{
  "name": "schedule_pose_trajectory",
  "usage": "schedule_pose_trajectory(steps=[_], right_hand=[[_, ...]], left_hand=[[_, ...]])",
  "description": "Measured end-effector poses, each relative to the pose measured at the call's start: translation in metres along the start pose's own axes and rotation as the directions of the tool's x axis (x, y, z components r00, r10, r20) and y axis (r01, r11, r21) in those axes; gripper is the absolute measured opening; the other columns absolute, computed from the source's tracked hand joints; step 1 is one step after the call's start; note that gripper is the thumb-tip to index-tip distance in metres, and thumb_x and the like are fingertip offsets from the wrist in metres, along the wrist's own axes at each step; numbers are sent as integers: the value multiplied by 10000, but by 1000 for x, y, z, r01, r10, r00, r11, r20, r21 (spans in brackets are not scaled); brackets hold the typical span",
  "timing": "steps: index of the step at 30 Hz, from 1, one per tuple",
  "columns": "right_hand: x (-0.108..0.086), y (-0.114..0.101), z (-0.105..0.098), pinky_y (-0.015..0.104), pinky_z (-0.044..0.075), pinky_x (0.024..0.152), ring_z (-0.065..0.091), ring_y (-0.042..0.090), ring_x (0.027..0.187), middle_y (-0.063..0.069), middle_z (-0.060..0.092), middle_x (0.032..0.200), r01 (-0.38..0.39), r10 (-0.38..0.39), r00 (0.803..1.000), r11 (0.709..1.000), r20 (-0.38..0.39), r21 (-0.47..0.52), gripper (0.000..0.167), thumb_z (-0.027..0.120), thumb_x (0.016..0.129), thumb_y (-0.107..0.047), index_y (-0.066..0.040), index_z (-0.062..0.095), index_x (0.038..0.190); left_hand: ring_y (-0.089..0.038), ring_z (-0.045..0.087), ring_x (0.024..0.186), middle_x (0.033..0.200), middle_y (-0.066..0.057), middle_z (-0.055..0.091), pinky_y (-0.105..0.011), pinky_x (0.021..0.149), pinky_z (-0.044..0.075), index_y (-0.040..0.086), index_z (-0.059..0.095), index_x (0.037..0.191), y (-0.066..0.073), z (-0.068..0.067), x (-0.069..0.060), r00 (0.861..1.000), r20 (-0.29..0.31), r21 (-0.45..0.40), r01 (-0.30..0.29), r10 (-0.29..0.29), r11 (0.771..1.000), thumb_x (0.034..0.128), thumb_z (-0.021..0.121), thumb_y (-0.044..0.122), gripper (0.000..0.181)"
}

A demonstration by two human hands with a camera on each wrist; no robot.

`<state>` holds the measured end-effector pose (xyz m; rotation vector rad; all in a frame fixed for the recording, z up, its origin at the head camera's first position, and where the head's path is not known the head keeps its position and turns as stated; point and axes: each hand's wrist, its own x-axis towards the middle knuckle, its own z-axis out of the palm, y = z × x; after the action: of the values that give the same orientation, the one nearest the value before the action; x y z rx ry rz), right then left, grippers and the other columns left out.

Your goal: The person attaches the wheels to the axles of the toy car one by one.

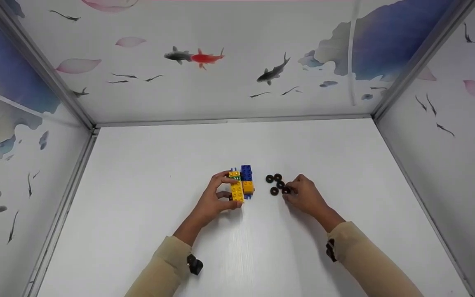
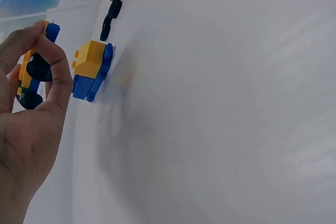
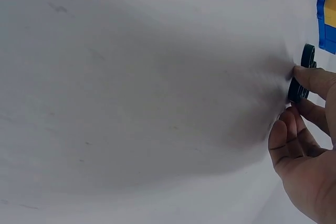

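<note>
My left hand (image 1: 209, 200) grips a toy car of yellow, green and blue building bricks (image 1: 236, 190) between thumb and fingers. Two black wheels (image 2: 39, 67) show on its side in the left wrist view. Close on its right stands a second brick car (image 1: 246, 179), yellow and blue on a blue base; I see no wheels on it. With thumb and index finger, my right hand (image 1: 305, 198) pinches a small black toy wheel (image 3: 298, 89) at the table surface. Several more black wheels (image 1: 269, 178) lie just left of those fingertips.
A white tabletop (image 1: 146, 165) carries everything. White panels with painted fish (image 1: 272, 74) rise at the back, left and right, framed by grey metal edging (image 1: 237, 121). Dark devices (image 1: 195, 265) sit at both wrists by the beige sleeves.
</note>
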<state>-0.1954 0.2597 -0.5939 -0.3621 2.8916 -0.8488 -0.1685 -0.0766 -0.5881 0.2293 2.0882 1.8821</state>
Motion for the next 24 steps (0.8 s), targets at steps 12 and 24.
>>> schedule_pose_trajectory(steps=[12,24], right_hand=[[-3,4,-3,375,591,819,679,237,917,133,693,1018,4,-2,999,999,-51,43,163,827,936,-67,-26,830,1093],[1,-11,-1,361,664,866,754,240,980,117,738,1053,54,-34,993,982,-109,182,269,853,930,-46,1,815,1192]], left_hand=[[-317,711,1248,1814,41,243,-345,972,666,282,623,1407,2,1,2,1000,-2,-13,9,-9,1000,890,930,110,625],[-314,710,1236,1801,80,253,-339,945,669,296,625,1407,2,2,3,1000,-5,-36,17,-17,999,877,929,109,639]])
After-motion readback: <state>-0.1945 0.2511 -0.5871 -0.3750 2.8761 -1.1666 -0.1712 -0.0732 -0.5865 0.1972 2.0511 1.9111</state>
